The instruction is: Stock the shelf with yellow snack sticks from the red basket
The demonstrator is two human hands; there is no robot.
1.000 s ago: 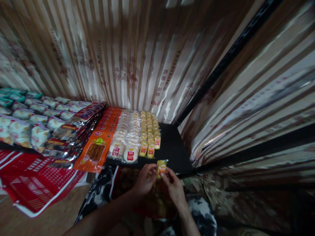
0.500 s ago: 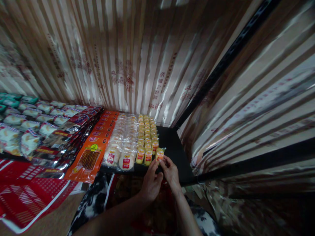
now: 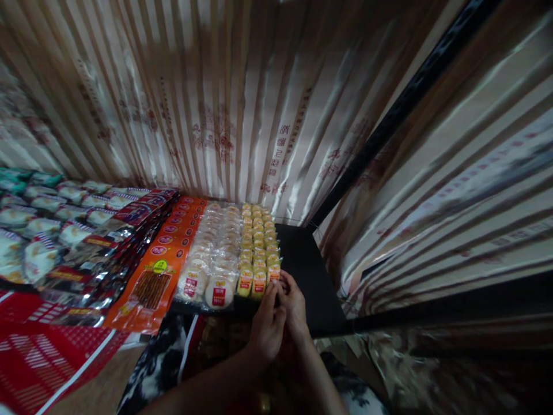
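Note:
Rows of small yellow snack packets (image 3: 258, 253) with orange-and-white labels lie overlapped at the right of the goods on a black shelf (image 3: 306, 276). My left hand (image 3: 268, 325) is closed, its fingertips on the lower edge of the front snack packet (image 3: 273, 272) in the rightmost row. From the right, my right hand (image 3: 294, 304) pinches the same packet's lower corner, fingers bent. The two hands meet at the fingertips, which cover that packet's bottom end. To the left lie clear-wrapped round white crackers (image 3: 219, 291) with red labels.
Further left are an orange strip of snack bags (image 3: 151, 282), dark glossy packets (image 3: 97, 259) and white-and-blue bags (image 3: 41, 256). A red basket (image 3: 52, 351) stands below. Pleated curtain (image 3: 216, 115) hangs behind, and a dark post (image 3: 367, 155) slants up at the right.
The packet held between my hands has come down, slightly left, into line at the front of the rightmost yellow row. My hands have drawn closer together. The view has shifted slightly.

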